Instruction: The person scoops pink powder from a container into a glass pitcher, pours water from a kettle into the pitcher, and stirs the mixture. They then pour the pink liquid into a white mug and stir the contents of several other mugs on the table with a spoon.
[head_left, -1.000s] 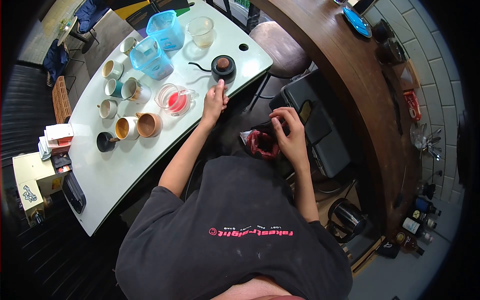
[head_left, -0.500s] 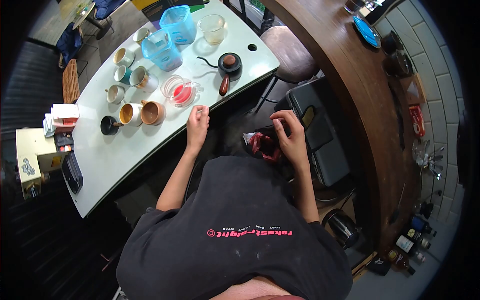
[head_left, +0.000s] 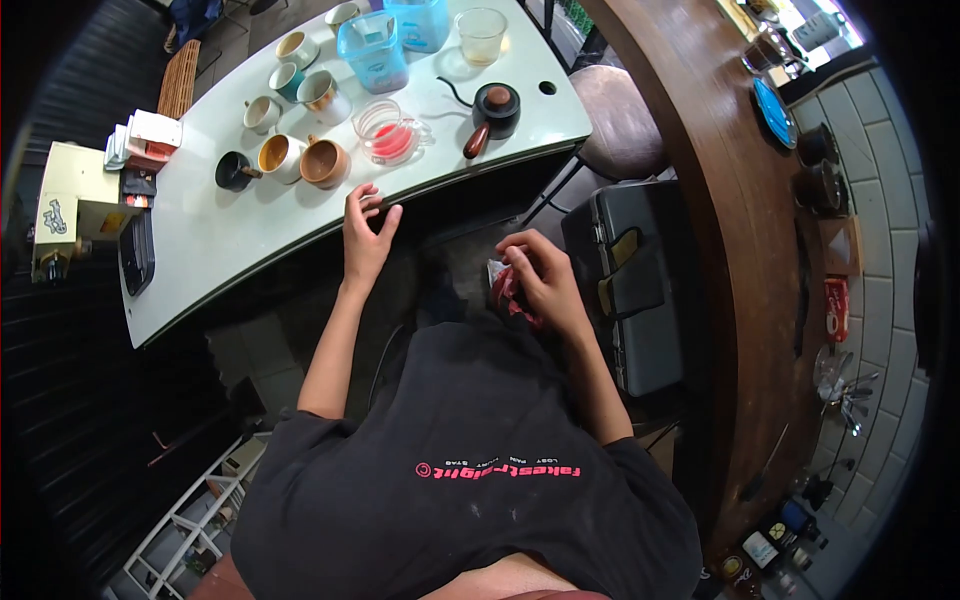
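My left hand is open just off the front edge of the white table, thumb apart from the fingers and nothing in it. Closest to it are a brown cup and a glass jug with red inside. My right hand hovers in front of my body, its fingers loosely bent with no object showing between them. Below and partly behind it is a crumpled red and silver wrapper-like thing, overlapped by the hand in this view.
Several mugs, blue plastic tubs, a clear cup and a black pot-like item with a wooden handle stand on the table. A grey case and a round stool are right, before a wooden counter.
My view has shifted. My left hand has moved left along the table edge and its fingers have spread. My right hand has moved left, over the red and silver thing.
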